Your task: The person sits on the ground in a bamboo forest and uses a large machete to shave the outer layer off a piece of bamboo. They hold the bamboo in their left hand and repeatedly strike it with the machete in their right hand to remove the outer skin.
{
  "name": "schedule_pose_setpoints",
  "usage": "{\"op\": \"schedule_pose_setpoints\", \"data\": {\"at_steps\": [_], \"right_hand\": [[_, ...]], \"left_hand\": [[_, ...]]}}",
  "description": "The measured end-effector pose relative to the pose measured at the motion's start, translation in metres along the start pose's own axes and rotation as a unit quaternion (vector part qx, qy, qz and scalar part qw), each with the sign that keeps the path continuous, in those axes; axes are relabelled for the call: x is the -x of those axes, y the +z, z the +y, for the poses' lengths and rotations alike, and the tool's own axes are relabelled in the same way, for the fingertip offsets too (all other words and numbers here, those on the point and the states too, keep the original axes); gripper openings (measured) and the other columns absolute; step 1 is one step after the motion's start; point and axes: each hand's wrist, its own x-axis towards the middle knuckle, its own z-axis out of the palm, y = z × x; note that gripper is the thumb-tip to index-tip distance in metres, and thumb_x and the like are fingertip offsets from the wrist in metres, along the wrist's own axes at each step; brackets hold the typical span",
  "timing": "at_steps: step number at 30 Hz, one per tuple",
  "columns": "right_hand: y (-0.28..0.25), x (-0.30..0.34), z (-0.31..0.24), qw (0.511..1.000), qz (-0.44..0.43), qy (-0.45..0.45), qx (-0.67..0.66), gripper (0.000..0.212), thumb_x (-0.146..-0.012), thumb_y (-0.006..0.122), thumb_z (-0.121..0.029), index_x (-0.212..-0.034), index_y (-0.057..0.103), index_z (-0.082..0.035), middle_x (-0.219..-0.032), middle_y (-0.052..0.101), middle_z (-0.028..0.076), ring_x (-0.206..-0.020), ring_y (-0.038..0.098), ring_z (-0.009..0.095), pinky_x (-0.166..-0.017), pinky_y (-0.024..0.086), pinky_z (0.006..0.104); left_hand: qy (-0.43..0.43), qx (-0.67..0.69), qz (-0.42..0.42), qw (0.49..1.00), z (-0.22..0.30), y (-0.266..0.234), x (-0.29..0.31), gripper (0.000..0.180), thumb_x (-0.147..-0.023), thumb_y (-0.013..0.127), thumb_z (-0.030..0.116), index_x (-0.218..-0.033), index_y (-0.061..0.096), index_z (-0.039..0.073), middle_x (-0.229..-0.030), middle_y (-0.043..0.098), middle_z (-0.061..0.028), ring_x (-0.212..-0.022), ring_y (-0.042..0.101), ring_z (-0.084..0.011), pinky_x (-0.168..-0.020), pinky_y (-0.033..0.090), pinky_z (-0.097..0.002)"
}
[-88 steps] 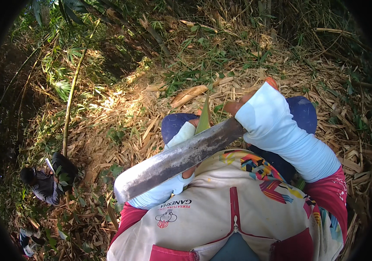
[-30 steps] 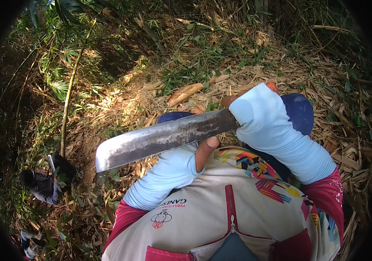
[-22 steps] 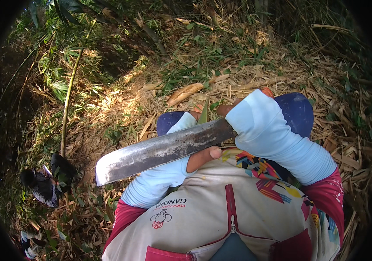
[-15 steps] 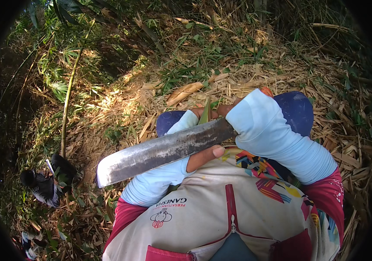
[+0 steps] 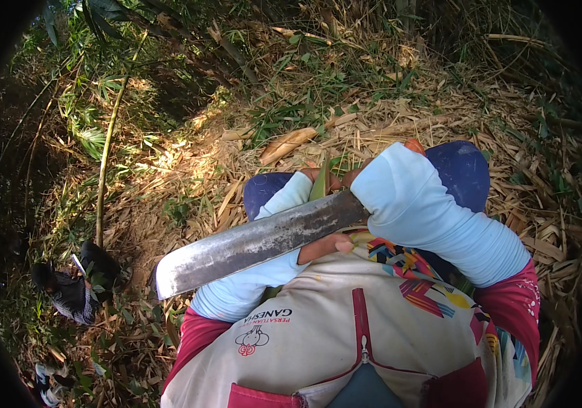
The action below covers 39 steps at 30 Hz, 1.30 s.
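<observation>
A machete with a broad, worn steel blade lies slantwise across my front, its blunt, bright end at the left. My right hand is closed on its handle end, mostly hidden behind the pale blue sleeve. Something orange peeks out beyond that sleeve. Beneath the blade, my left hand is curled, with its thumb on the near side and fingers beyond the far edge. A green leaf-like strip sticks up at those fingers. The blade hides most of the grip.
My knees in dark blue are bent behind the hands. Dry bamboo litter covers the ground, with a tan husk ahead. A thin bamboo stem rises at left. Another person in dark clothes is at lower left.
The machete's blunt end has shifted slightly right and nearer to me. My left thumb has moved a little; the right sleeve has dipped slightly.
</observation>
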Motion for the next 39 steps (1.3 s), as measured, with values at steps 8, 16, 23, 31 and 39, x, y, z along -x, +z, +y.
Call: {"op": "schedule_pose_setpoints", "data": {"at_steps": [8,16,23,31,39], "right_hand": [[-0.007,-0.006,-0.005,1.000,-0.018,0.016,0.006,0.020,-0.060,0.069,-0.009,-0.079,0.065,-0.013,-0.063,0.057,0.006,-0.060,0.059,0.032,-0.055,0.046,0.0451],[-0.008,-0.007,-0.003,1.000,-0.006,0.005,0.012,0.019,-0.060,0.070,-0.010,-0.078,0.065,-0.012,-0.063,0.057,0.007,-0.062,0.060,0.032,-0.057,0.046,0.0450],[-0.010,-0.008,-0.004,0.999,-0.032,0.015,0.019,0.018,-0.061,0.070,-0.009,-0.078,0.064,-0.011,-0.065,0.059,0.008,-0.065,0.062,0.033,-0.058,0.047,0.0453],[-0.012,-0.009,-0.005,0.998,-0.043,0.033,0.022,0.026,-0.060,0.073,-0.011,-0.085,0.068,-0.010,-0.072,0.062,0.009,-0.070,0.062,0.033,-0.062,0.047,0.0454],[-0.009,-0.013,-0.006,0.999,0.010,0.034,0.018,0.008,-0.066,0.070,-0.016,-0.073,0.067,-0.013,-0.067,0.065,0.008,-0.068,0.066,0.032,-0.059,0.048,0.0477]], "left_hand": [[-0.076,-0.004,0.051,0.996,0.013,0.009,0.004,0.070,-0.083,0.081,0.038,-0.131,0.050,-0.002,-0.114,0.056,-0.0095,-0.107,0.055,-0.0178,-0.093,0.045,-0.0309],[-0.014,-0.119,0.056,0.991,0.012,0.009,0.005,0.057,-0.086,0.081,0.020,-0.128,0.048,0.000,-0.104,0.069,-0.0121,-0.096,0.068,-0.0170,-0.079,0.051,-0.0294],[-0.005,-0.208,0.049,0.977,0.016,0.008,0.003,0.053,-0.087,0.080,0.024,-0.125,0.052,0.001,-0.098,0.071,-0.0121,-0.091,0.071,-0.0198,-0.076,0.053,-0.0318],[0.009,-0.234,0.101,0.967,0.009,0.010,0.004,0.047,-0.086,0.080,0.027,-0.118,0.057,0.001,-0.091,0.071,-0.0129,-0.082,0.070,-0.0223,-0.071,0.052,-0.0339],[-0.003,-0.186,0.131,0.974,-0.008,0.015,0.003,0.047,-0.084,0.082,0.029,-0.112,0.057,0.001,-0.088,0.069,-0.0124,-0.079,0.068,-0.0247,-0.068,0.052,-0.0355]]}}
